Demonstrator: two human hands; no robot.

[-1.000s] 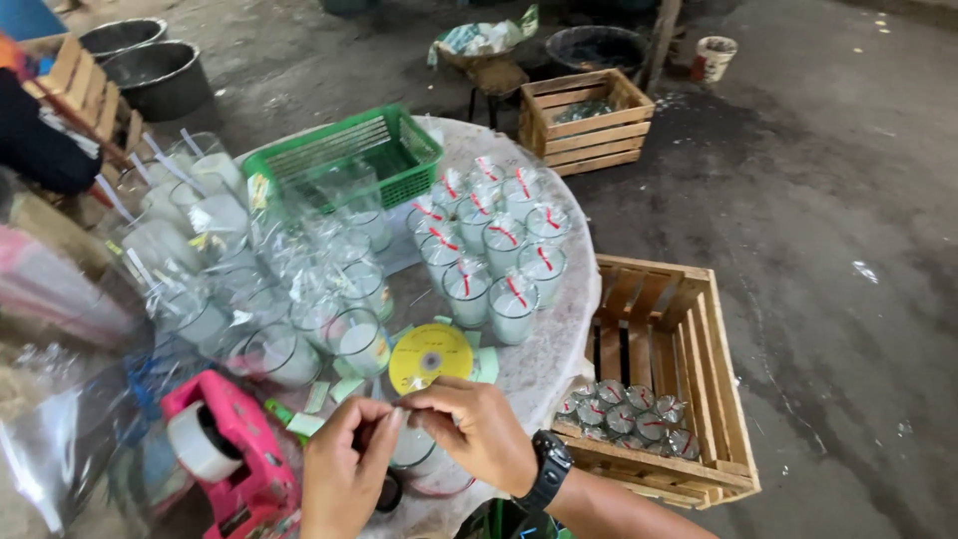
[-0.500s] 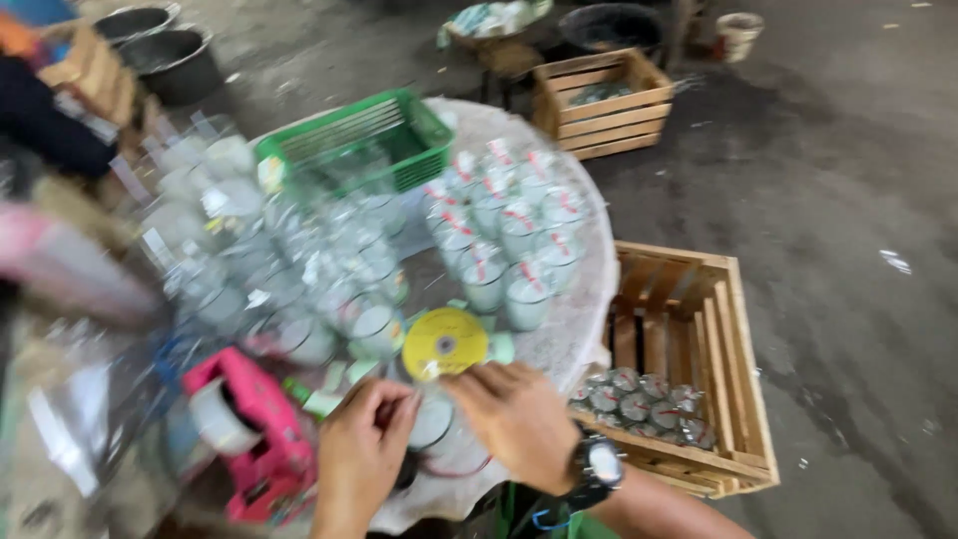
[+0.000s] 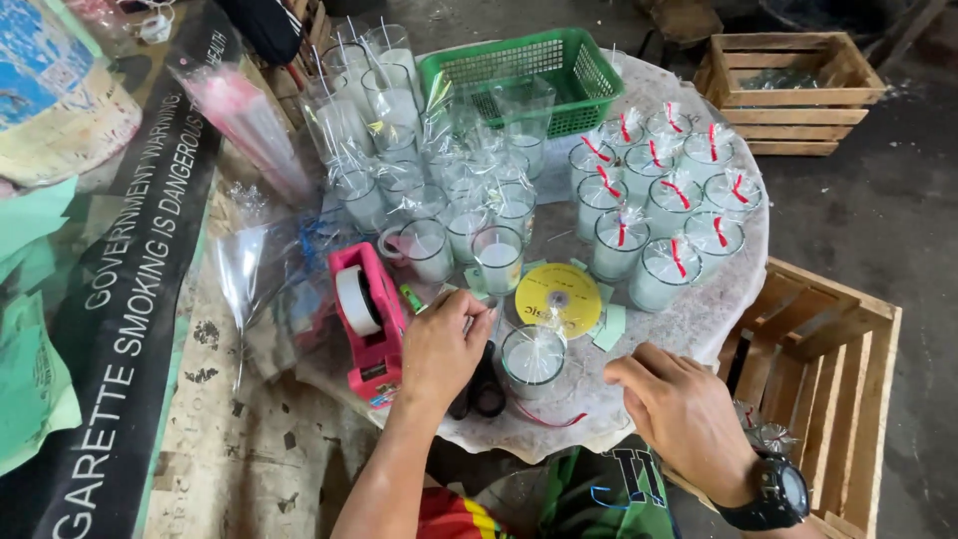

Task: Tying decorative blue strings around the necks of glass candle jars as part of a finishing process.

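Note:
A small glass candle wrapped in clear film stands near the front edge of the round table. My left hand rests just left of it, fingers curled and pinched beside a pink tape dispenser; what it pinches is hidden. Black scissors lie under its wrist. My right hand, with a black watch, hovers right of the candle, fingers curled with nothing visible in them. A yellow disc lies behind the candle, and a red ribbon in front.
Wrapped candles tied with red ribbon crowd the table's right, bare glasses its middle and left. A green basket sits at the back. A wooden crate stands right of the table, another farther back. Cellophane bags lie left.
My hands, which worked together on the glass candle, have parted. The right hand drew back to the right and the left moved toward the tape dispenser. The view tilted left.

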